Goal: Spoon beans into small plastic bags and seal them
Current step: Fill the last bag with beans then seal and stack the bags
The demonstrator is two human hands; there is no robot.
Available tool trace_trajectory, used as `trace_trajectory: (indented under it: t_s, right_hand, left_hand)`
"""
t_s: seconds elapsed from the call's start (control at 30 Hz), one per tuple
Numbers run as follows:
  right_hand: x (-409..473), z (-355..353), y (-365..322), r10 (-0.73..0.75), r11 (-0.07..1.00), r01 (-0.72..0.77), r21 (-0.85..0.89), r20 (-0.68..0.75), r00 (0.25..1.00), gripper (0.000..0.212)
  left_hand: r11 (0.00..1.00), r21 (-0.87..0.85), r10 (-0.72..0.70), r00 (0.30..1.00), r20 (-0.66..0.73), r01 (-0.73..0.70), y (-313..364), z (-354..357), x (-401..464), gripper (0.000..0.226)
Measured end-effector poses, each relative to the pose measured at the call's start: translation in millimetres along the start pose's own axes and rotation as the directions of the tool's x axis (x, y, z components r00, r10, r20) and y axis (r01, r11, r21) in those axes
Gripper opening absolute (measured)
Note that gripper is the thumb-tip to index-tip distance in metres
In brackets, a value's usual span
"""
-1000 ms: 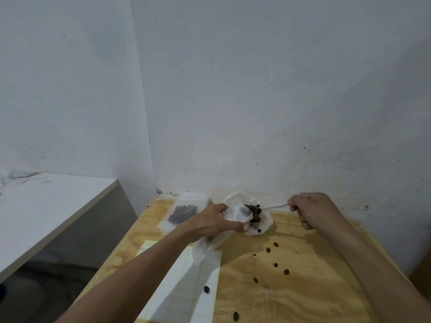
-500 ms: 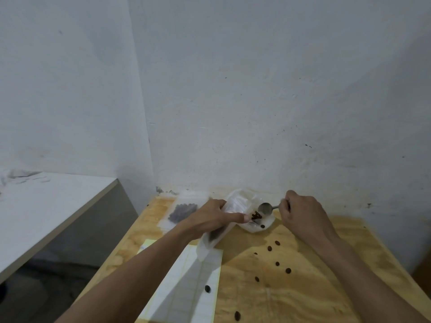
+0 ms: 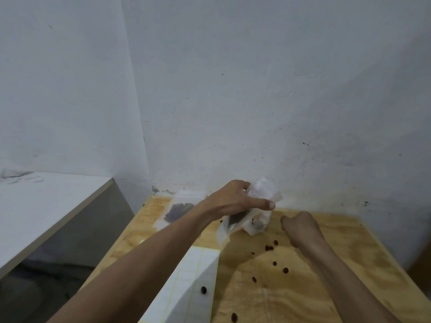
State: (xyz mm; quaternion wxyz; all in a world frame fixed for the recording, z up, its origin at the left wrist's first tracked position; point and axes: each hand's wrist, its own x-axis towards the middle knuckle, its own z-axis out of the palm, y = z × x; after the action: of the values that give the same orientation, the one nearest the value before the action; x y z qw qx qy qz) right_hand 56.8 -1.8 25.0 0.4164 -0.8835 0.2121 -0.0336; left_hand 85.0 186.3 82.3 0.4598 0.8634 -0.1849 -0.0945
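My left hand (image 3: 233,201) is shut on a small clear plastic bag (image 3: 263,191), lifted and tilted above the wooden table (image 3: 338,252); dark beans (image 3: 235,219) sit in the bag's lower end. Just behind and below it lies the crumpled white plastic (image 3: 255,227) that holds the bean supply, mostly hidden by the bag. My right hand (image 3: 300,227) is a closed fist on the table to the right of it, around the spoon, whose handle is hidden inside the fist. Several loose beans (image 3: 270,248) are scattered on the wood between my arms.
A filled flat bag of beans (image 3: 178,209) lies at the table's back left corner. A white sheet of labels (image 3: 193,276) lies under my left forearm with one bean on it. A white side table (image 3: 46,206) stands to the left, and the wall is close behind.
My left hand has lifted the small bag higher and tilted it, so the beans have slid down inside. My right hand has pulled back to the right and down onto the table.
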Motion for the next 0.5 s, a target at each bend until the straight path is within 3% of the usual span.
trace_trajectory:
  t_s: [0.13, 0.27, 0.5]
  right_hand:
    - [-2, 10, 12, 0.079, 0.978, -0.087, 0.190, 0.048, 0.996, 0.026]
    - [-7, 23, 20, 0.114, 0.941, -0.137, 0.308, 0.094, 0.989, 0.023]
    - [-8, 16, 22, -0.007, 0.943, -0.012, 0.333, 0.054, 0.998, 0.024]
  left_hand:
    - [0.999, -0.045, -0.031, 1.000, -0.005, 0.030, -17, -2, -1, 0.040]
    - [0.997, -0.065, -0.049, 0.998, -0.025, 0.047, -23, -10, -11, 0.046]
    - [0.992, -0.081, -0.103, 0.992, -0.074, 0.097, -49, -25, -18, 0.038]
